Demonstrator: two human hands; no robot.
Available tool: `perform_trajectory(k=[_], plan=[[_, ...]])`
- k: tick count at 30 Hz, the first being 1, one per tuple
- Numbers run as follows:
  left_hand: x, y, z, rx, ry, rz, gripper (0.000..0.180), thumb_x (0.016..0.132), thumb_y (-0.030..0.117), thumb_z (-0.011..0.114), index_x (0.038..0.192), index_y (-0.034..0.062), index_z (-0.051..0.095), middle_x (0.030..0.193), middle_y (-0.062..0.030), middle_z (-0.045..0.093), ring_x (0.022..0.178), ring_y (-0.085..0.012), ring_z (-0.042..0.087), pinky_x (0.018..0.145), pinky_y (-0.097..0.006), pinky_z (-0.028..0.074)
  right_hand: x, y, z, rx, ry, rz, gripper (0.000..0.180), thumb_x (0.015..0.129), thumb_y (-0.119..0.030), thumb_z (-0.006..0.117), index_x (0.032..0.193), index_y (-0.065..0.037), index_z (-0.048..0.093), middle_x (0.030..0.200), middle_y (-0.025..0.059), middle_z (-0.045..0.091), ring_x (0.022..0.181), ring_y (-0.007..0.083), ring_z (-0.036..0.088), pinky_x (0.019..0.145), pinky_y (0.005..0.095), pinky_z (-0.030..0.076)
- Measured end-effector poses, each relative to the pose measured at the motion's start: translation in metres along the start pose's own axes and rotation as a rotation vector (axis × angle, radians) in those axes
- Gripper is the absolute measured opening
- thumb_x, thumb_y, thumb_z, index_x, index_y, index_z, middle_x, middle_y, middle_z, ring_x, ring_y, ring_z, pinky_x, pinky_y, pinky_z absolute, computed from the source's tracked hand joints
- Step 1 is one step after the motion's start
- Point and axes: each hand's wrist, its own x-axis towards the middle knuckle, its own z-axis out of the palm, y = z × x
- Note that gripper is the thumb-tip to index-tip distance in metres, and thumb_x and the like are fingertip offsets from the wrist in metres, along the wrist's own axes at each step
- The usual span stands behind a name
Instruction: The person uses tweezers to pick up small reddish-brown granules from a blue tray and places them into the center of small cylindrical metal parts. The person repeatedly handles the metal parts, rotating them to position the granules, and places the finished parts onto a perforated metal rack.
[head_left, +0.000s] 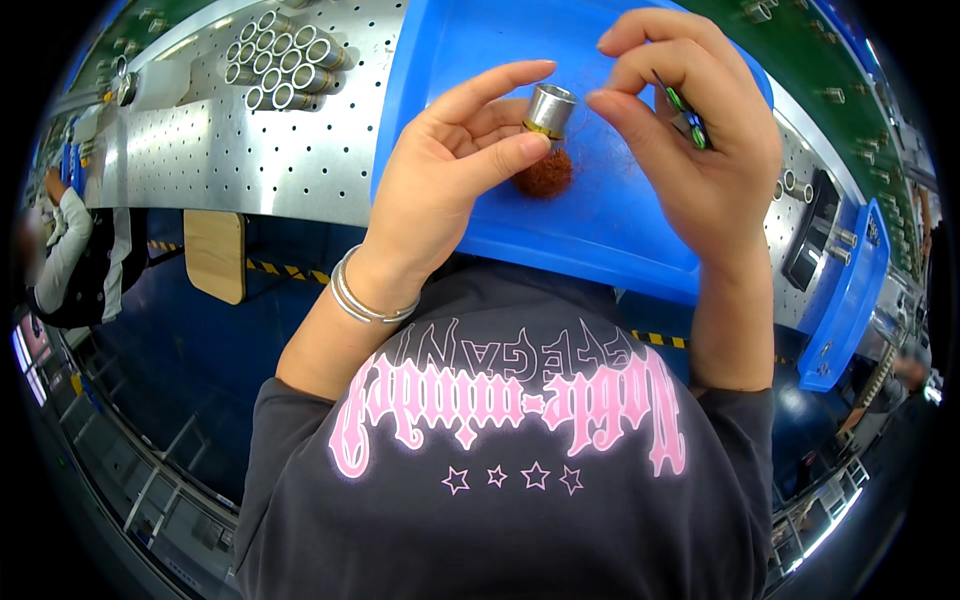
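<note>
My left hand (pixel 440 160) pinches a short silver metal cylinder (pixel 552 106) between thumb and fingers, with a yellowish band round its lower end. Below it a clump of fine reddish-brown wire (pixel 545 177) sits in the large blue tray (pixel 620 215); some of the clump is behind the cylinder and thumb. To the right of the cylinder, my right hand (pixel 705 120) is raised with its thumb and index finger close to the cylinder but apart from it. A small tool with green and dark parts (pixel 683 108) is tucked in its curled fingers, its exact kind partly hidden.
On the perforated metal bench (pixel 310 150) at left stand several metal cylinders (pixel 280 60). A dark rectangular tray (pixel 812 230) and a smaller blue tray (pixel 850 300) lie at right. A wooden stool (pixel 214 255) stands at left, near another person (pixel 75 250).
</note>
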Motion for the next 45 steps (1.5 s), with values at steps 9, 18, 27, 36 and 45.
perform_trajectory(k=[9, 18, 27, 36, 45], plan=[[-0.001, 0.003, 0.0, 0.113, -0.131, -0.005, 0.056, 0.081, 0.003, 0.062, 0.132, 0.0003, 0.037, 0.106, -0.0149, 0.061, 0.095, -0.0176, 0.06, 0.085, -0.027, 0.047, 0.006, 0.027, 0.006, -0.046, 0.123, 0.178, 0.013, 0.072, 0.004, 0.064, 0.077, 0.0, 0.053, 0.077, 0.0084, 0.055, 0.065, 0.0152, 0.051, 0.059, 0.0231, 0.04], [0.001, -0.003, -0.011, -0.34, -0.127, -0.117, 0.043, 0.089, 0.012, 0.054, 0.13, 0.0055, 0.043, 0.112, -0.0161, 0.058, 0.101, -0.0221, 0.059, 0.088, -0.03, 0.049, 0.001, 0.024, -0.021, 0.727, 0.268, 0.519, 0.011, 0.088, -0.011, 0.054, 0.085, -0.003, 0.047, 0.068, 0.0117, 0.057, 0.042, 0.0015, 0.03, 0.039, 0.0152, 0.022], [0.001, -0.003, -0.009, -0.242, -0.027, -0.067, 0.048, 0.089, 0.011, 0.052, 0.133, 0.0023, 0.035, 0.117, -0.02, 0.052, 0.105, -0.0248, 0.057, 0.091, -0.03, 0.048, 0.007, 0.011, -0.021, 0.764, 0.195, 0.365, 0.012, 0.089, -0.012, 0.051, 0.086, -0.001, 0.047, 0.069, 0.0175, 0.058, 0.04, 0.0022, 0.03, 0.038, 0.015, 0.023], [0.0, -0.004, -0.007, -0.207, 0.036, -0.029, 0.042, 0.086, 0.011, 0.057, 0.126, 0.0029, 0.046, 0.109, -0.0135, 0.058, 0.102, -0.0226, 0.058, 0.09, -0.031, 0.046, 0.01, 0.007, -0.016, 0.756, 0.179, 0.393, 0.012, 0.089, -0.013, 0.052, 0.088, -0.001, 0.048, 0.074, 0.0205, 0.061, 0.04, 0.0004, 0.03, 0.037, 0.0139, 0.021], [-0.002, -0.007, -0.008, -0.068, 0.031, 0.007, 0.043, 0.085, 0.005, 0.054, 0.127, 0.002, 0.045, 0.111, -0.0144, 0.057, 0.103, -0.0234, 0.058, 0.09, -0.031, 0.047, 0.017, -0.008, -0.011, 0.741, 0.176, 0.416, 0.013, 0.089, -0.014, 0.053, 0.088, -0.002, 0.049, 0.071, 0.0193, 0.061, 0.039, 0.0006, 0.031, 0.037, 0.0135, 0.022]])
